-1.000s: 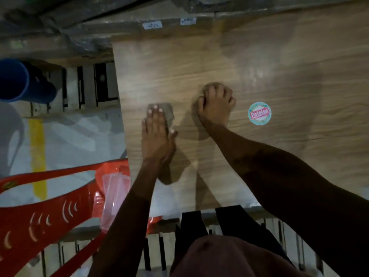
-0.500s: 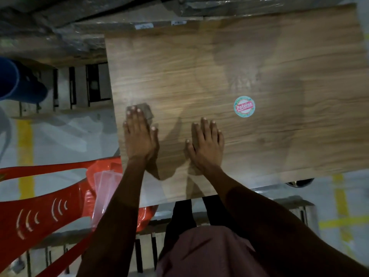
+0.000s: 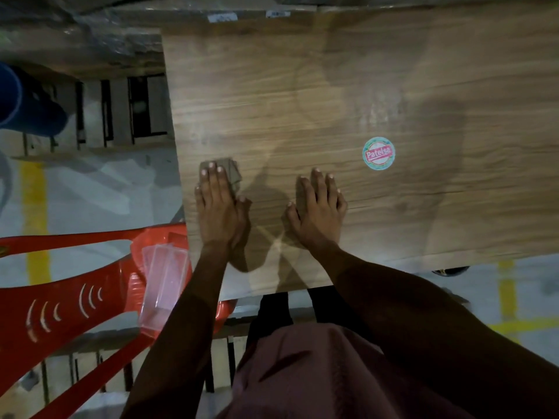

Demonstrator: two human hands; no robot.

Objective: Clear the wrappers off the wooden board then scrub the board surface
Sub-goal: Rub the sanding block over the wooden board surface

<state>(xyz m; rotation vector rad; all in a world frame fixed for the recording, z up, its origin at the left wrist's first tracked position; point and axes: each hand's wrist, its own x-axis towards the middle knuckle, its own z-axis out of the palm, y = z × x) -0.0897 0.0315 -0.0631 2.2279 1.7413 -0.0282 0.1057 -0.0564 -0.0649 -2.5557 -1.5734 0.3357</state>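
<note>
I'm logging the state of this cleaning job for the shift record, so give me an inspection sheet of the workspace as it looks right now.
Surface: wooden board, wood-grain top, no wrappers on it.
Job's things: small grey-brown scrubbing pad flat on the board near its left edge.
Clutter: round sticker stuck to the board, right of both hands.
Grippers: left hand presses flat on the pad; right hand lies flat on bare board, holding nothing.
Cables: nothing seen.
Surroundings: red plastic chair at left carrying clear plastic wrappers; blue cylinder at far left; yellow floor lines.
</note>
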